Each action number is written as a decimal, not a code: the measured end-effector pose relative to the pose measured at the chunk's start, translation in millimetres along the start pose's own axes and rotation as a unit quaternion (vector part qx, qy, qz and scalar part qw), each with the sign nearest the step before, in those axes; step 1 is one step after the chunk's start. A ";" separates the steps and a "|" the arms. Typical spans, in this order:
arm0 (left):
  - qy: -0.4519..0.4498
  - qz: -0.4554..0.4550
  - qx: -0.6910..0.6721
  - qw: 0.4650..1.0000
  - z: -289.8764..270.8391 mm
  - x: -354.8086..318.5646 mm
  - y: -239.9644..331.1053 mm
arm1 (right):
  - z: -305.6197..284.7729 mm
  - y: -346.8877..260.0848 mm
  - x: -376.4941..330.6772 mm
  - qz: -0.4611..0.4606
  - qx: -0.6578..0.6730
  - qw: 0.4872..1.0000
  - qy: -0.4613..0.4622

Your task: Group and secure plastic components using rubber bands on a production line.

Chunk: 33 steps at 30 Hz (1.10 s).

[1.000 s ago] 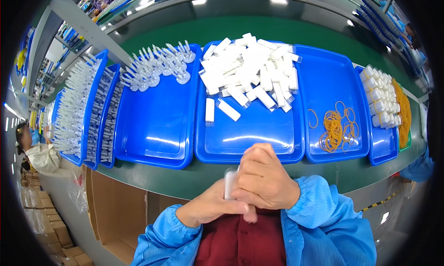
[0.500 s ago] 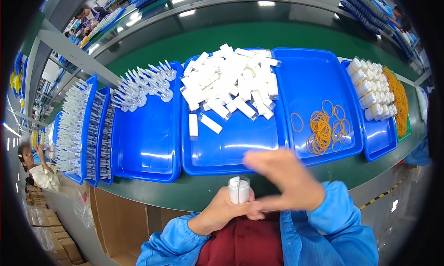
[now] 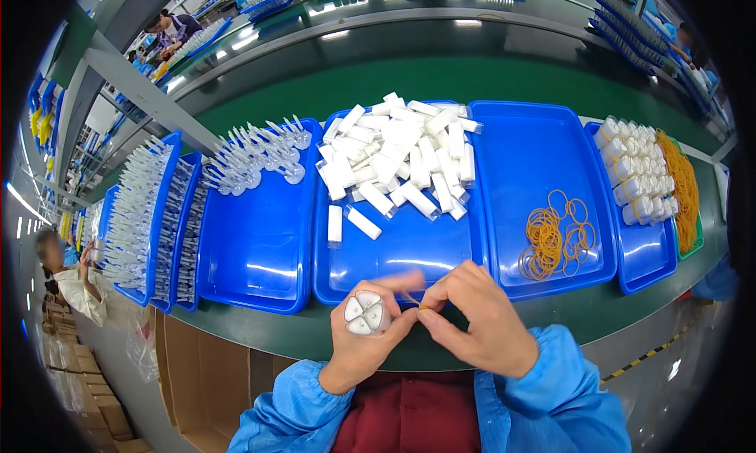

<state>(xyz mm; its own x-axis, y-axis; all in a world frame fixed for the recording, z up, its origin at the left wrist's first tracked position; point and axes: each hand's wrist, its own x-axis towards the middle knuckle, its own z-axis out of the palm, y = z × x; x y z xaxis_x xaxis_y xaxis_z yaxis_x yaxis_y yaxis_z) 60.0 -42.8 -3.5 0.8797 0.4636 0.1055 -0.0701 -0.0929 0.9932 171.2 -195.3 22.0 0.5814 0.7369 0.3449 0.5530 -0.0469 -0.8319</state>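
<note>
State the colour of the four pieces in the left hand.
White pieces, seen end-on; best shown in the head view.

Four white pieces (image 3: 365,314) bundled ends-up in the left fingers (image 3: 399,328), thin tan rubber band (image 3: 422,304) at the right fingers (image 3: 442,328)

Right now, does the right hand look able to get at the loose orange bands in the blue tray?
Probably yes: the orange bands lie uncovered in the blue tray just beyond the right hand, though it seems busy pinching another band by the white bundle.
</note>
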 end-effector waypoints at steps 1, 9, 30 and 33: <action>-0.021 -0.009 -0.108 0.994 1.5 -1.0 -0.4 | -6.1 -6.0 2.8 0.002 -0.048 0.998 -0.039; -0.145 -0.138 -0.119 0.973 -14.6 -6.2 12.3 | -9.9 2.4 11.8 -0.135 -0.092 0.986 0.007; 0.119 0.048 -0.090 0.988 -31.1 -11.1 8.1 | 10.1 -23.9 39.4 0.103 0.479 0.842 0.223; -0.141 0.152 0.048 0.977 -9.8 -17.6 24.2 | 21.0 16.8 40.8 0.103 0.210 0.965 0.117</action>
<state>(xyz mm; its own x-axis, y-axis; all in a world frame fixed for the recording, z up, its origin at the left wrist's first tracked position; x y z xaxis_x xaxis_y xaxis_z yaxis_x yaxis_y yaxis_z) 38.1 -44.6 19.1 0.9210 0.1417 0.3630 -0.3153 -0.2762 0.9079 191.7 -151.8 13.0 0.7997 0.5656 0.2017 0.1495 0.1378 -0.9791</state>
